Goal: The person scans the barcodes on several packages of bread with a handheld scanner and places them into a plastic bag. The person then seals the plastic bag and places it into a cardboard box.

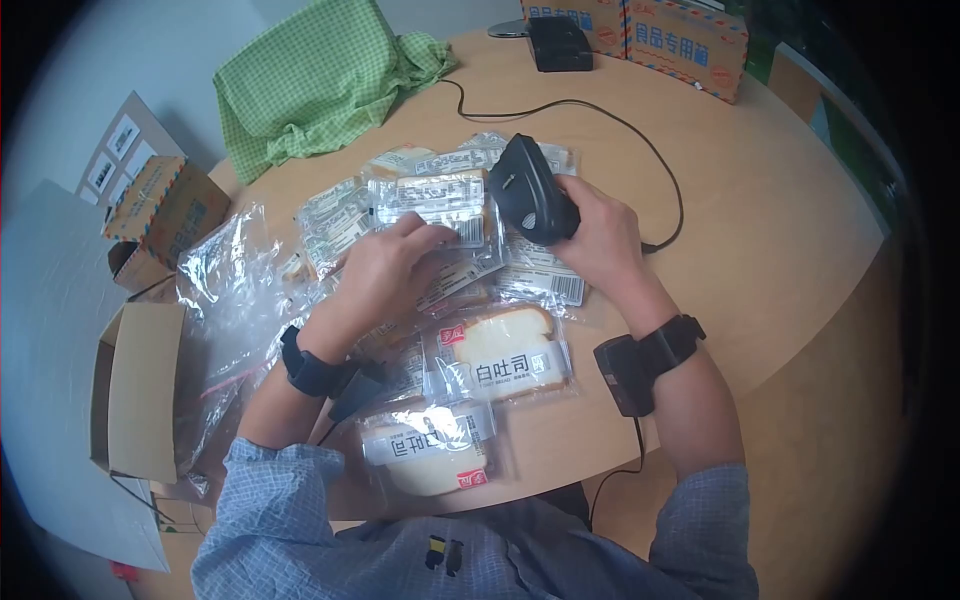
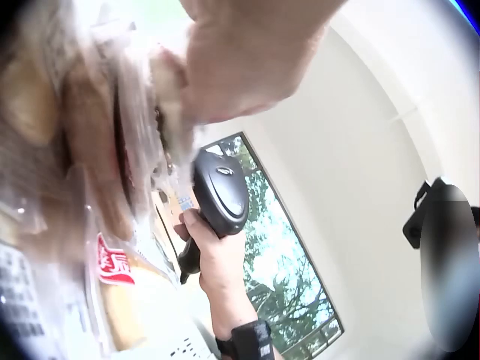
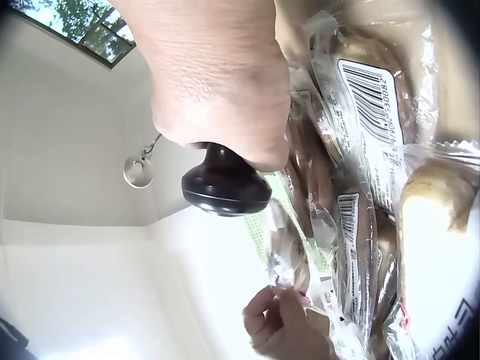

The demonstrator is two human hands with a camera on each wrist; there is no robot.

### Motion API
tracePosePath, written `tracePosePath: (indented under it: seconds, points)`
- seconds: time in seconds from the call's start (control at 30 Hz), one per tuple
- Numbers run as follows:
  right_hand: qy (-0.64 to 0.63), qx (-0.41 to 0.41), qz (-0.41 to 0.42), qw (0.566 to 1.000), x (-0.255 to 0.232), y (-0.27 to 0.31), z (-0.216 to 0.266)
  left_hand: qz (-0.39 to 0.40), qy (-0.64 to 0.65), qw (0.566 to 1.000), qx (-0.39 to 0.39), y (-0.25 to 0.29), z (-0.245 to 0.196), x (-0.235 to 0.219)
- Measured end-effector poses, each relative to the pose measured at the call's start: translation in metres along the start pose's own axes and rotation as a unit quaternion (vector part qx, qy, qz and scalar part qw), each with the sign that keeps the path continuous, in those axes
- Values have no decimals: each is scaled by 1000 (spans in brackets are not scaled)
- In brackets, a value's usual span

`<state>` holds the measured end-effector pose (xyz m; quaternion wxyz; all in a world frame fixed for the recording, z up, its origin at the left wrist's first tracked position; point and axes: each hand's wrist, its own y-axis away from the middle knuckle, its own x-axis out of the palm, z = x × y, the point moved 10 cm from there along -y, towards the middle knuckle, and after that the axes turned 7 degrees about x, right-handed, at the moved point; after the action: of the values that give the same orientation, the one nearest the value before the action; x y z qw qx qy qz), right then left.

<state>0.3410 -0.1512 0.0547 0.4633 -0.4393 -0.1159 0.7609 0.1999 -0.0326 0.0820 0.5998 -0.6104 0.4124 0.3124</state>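
My right hand (image 1: 605,235) grips a black handheld scanner (image 1: 535,195), its head over the right edge of a bread package; the scanner (image 2: 222,193) also shows in the left wrist view. My left hand (image 1: 380,270) pinches that clear-wrapped package (image 1: 430,192), label and barcode up, raised over a pile of similar packages (image 1: 335,222). In the right wrist view the left hand's fingertips (image 3: 281,296) hold the lower edge of the wrapped package (image 3: 286,251). Two white toast packages (image 1: 515,350) (image 1: 425,450) lie nearest the body, fronts up.
A clear plastic bag (image 1: 225,300) and an open cardboard box (image 1: 145,390) stand at left, near a smaller box (image 1: 165,210). Green checked cloth (image 1: 300,85) lies at the back. Printed cartons (image 1: 670,45) and a black device (image 1: 560,45) are at back right; a cable (image 1: 672,170) crosses the table.
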Motion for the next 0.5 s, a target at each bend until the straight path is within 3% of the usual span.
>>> tracePosePath:
  seconds: [0.03, 0.13, 0.27, 0.33, 0.4, 0.5]
  points:
    - [0, 2, -2, 1000, 0, 0, -1, 99, 11, 995, -13, 1, -1, 18]
    - [-7, -2, -2, 1000, -1, 0, -1, 154, 32, 987, -28, 6, 1, 15]
    - [-1, -2, 5, 1000, 1, 0, -3, 164, 41, 985, -33, 15, -22, -11]
    - [-5, -2, 6, 1000, 2, 1, -4, 211, 117, 967, 84, 30, -69, -14]
    - [0, -3, 0, 1000, 1, 0, -3, 302, 172, 926, 148, 61, -111, -2]
    - [3, -7, 3, 1000, 3, 1, -2, 375, 166, 898, 162, 101, -137, 34]
